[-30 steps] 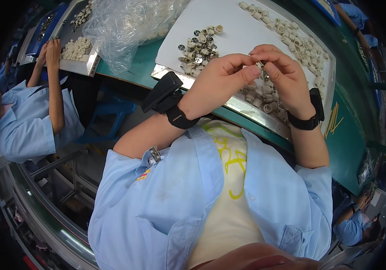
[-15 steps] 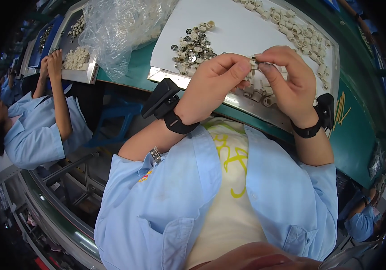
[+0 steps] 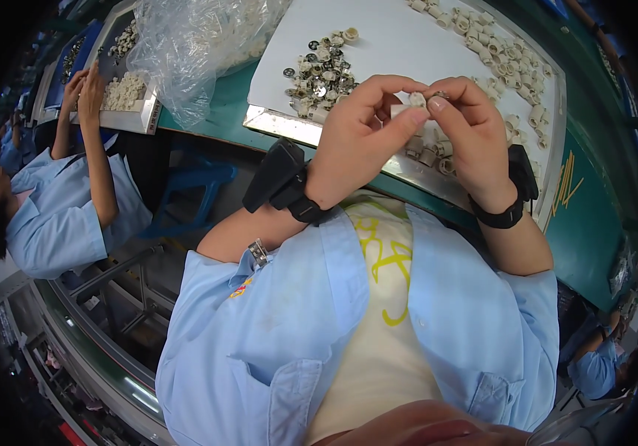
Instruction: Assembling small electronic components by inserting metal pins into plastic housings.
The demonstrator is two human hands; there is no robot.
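Observation:
My left hand (image 3: 363, 141) pinches a small cream plastic fitting (image 3: 417, 99) between thumb and fingers, over the near part of the white-lined tray (image 3: 278, 125). Right beside it, fingertips nearly touching, my right hand (image 3: 478, 145) is closed in a pinch on a small dark metal piece (image 3: 441, 94). The fingers partly cover both parts, so I cannot tell whether they touch. Below and between the hands lie several cream cylindrical plastic sleeves (image 3: 428, 154) by the tray's near edge.
A pile of cream fittings with shiny metal discs (image 3: 320, 83) lies left in the tray; loose cream sleeves (image 3: 508, 63) spread along its right side. Clear plastic bag (image 3: 192, 56) at left on the green table (image 3: 586, 215). A co-worker (image 3: 73, 201) handles parts at another tray farther left.
My hands have drawn slightly closer together. The left fingers have turned, so the cream fitting shows more plainly; the right hand has shifted a little left.

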